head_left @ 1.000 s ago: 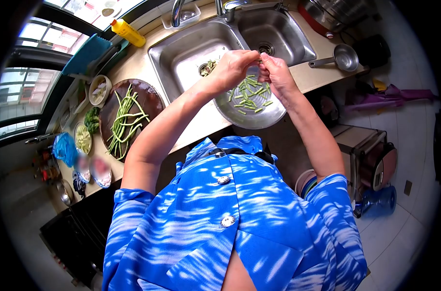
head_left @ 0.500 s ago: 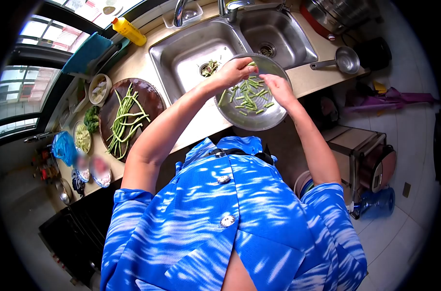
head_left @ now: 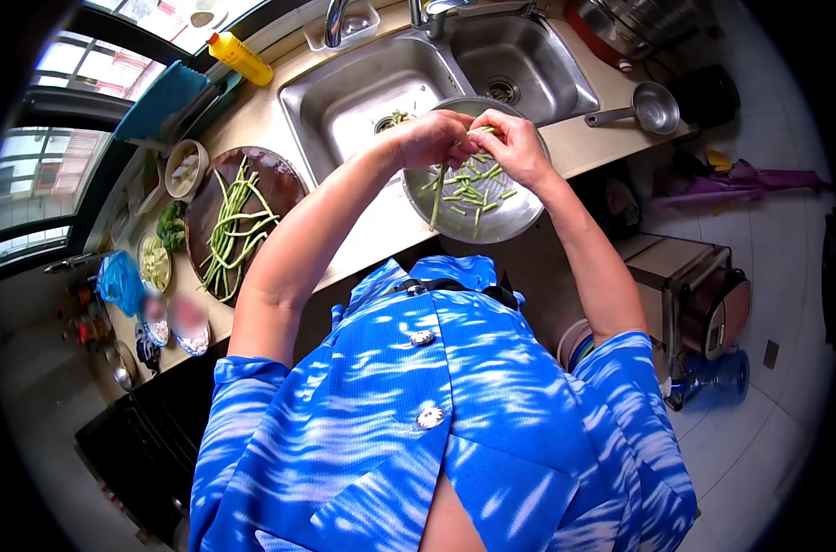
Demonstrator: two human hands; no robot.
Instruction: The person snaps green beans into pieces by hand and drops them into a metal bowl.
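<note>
Above a metal bowl (head_left: 514,217), my left hand (head_left: 434,140) is closed around a long green bean (head_left: 438,198), whose lower end hangs down near the bowl's left side. My right hand (head_left: 515,149) meets it fingertip to fingertip, pinching the same bean's other end. Short bean pieces (head_left: 469,190) lie scattered in the bowl, which stands at the counter's front edge, before the sink. Whole long beans (head_left: 229,225) are heaped on a dark round board (head_left: 282,181) to the left.
Behind the bowl is a double sink (head_left: 363,78) with green scraps at its left drain. A small saucepan (head_left: 655,110) sits on the right. Leftward are a yellow bottle (head_left: 240,58), broccoli (head_left: 171,226), a blue bag (head_left: 121,281) and plates of food.
My hands have come together over the bowl, the right one moving up and left. A long bean now hangs below my left hand.
</note>
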